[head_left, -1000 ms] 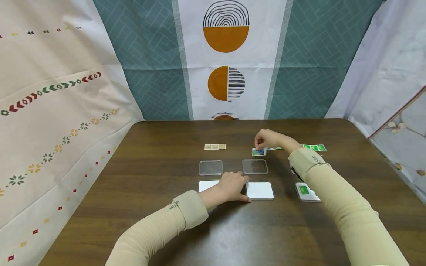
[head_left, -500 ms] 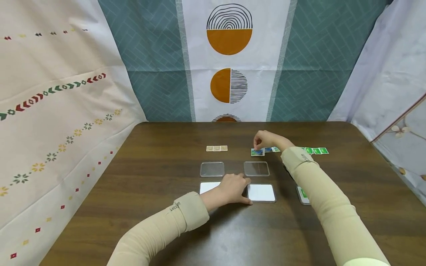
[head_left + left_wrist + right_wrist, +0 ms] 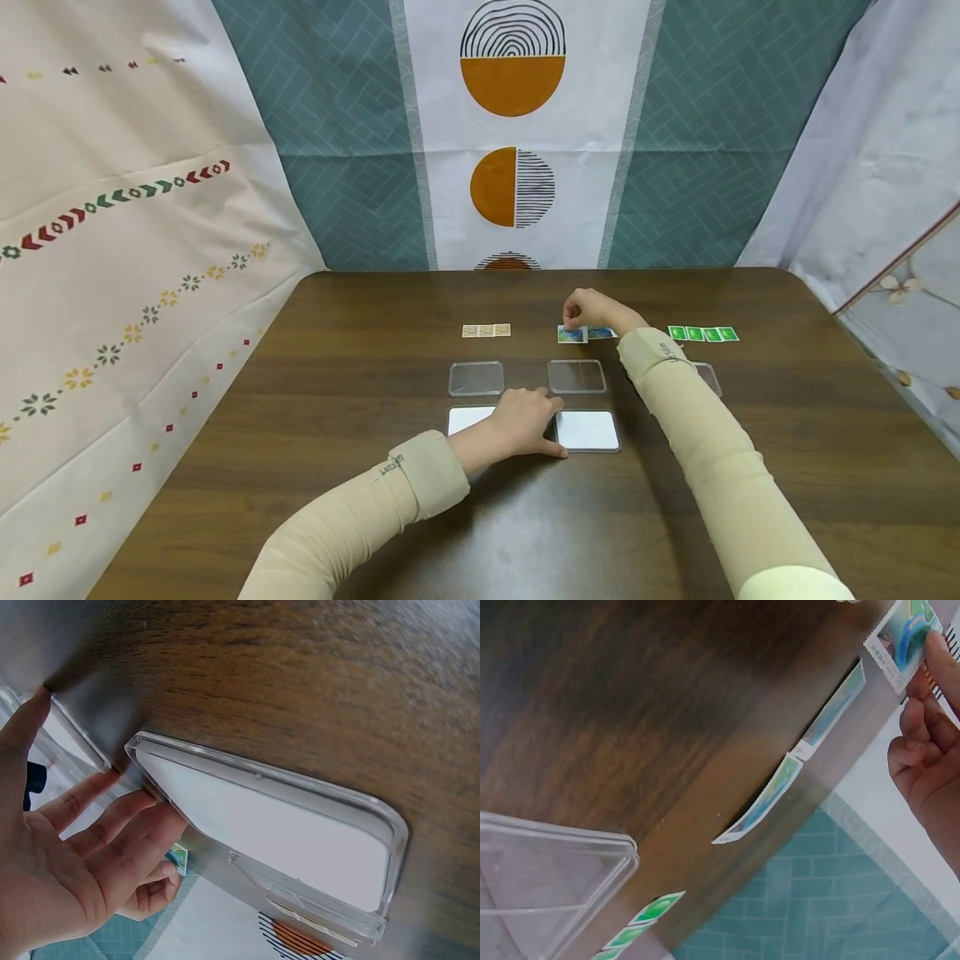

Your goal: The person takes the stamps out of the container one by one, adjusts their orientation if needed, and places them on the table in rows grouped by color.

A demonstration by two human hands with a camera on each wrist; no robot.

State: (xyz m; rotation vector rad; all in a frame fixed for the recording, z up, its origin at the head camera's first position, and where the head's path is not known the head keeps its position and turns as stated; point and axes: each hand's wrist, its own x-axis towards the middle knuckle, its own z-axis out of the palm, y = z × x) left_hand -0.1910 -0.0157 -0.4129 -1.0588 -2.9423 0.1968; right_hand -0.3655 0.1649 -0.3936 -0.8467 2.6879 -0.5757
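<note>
My right hand (image 3: pixel 588 308) pinches a blue-green postage stamp (image 3: pixel 904 645) with perforated edges between thumb and fingers. In the right wrist view that stamp is tilted, at the left end of a row with two similar stamps (image 3: pixel 832 709) lying on the table. My left hand (image 3: pixel 521 423) lies at the left end of a clear plastic case (image 3: pixel 588 430) with a white insert. Its thumb is at the case's near corner and a fingertip at the far corner, fingers fairly straight. Its other fingers are beside a second case (image 3: pixel 255 814) with a white insert, partly hidden by the hand in the head view.
Two clear lids (image 3: pixel 476 378) (image 3: pixel 577 377) lie behind the cases. Another clear lid (image 3: pixel 708 377) shows partly behind the right sleeve. A row of tan stamps (image 3: pixel 486 331) lies at the back left, and several green stamps (image 3: pixel 703 334) at the back right.
My right hand has shifted slightly left over the blue-green stamps. Its forearm has swung left, uncovering the green row and hiding the rightmost case. The left hand has stayed in place.
</note>
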